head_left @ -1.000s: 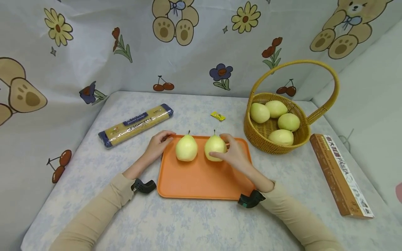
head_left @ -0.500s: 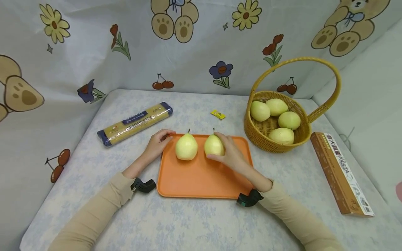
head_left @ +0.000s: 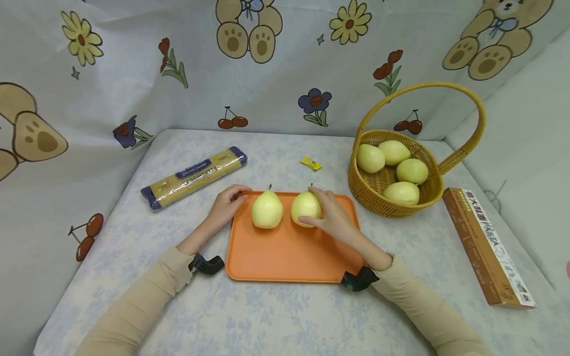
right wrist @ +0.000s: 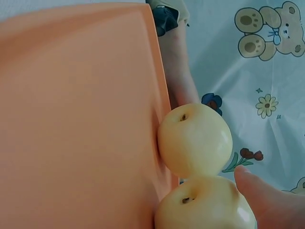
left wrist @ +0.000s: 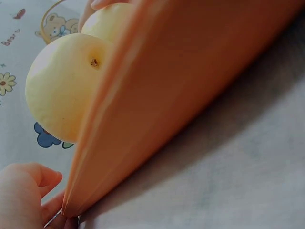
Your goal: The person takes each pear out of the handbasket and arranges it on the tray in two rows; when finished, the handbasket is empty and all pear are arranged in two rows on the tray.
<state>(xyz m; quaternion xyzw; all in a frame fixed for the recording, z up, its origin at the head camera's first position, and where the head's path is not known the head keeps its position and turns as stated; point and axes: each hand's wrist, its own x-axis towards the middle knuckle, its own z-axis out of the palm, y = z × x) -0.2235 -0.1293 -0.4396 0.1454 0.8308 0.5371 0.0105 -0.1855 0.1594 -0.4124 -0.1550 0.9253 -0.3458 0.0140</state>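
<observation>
Two pale yellow pears stand side by side at the far part of an orange tray (head_left: 289,257). My right hand (head_left: 331,215) grips the right pear (head_left: 305,208), thumb in front and fingers behind it; that pear's stem leans slightly to the right. The left pear (head_left: 267,210) stands upright, touched by neither hand. At the tray's far left corner, my left hand (head_left: 226,206) holds the rim. In the left wrist view, fingers (left wrist: 55,207) of the left hand meet the tray's corner. The right thumb (right wrist: 255,188) lies against the nearer pear in the right wrist view.
A wicker basket (head_left: 378,201) with several pears and a tall handle stands at the back right. Right of it lies a brown pasta box (head_left: 485,247). A spaghetti packet (head_left: 193,178) lies at the back left, and a small yellow sachet (head_left: 310,163) lies behind the tray.
The right pear has shifted a little in my right hand, and its stem now tips to the right. My left hand stays at the tray's corner.
</observation>
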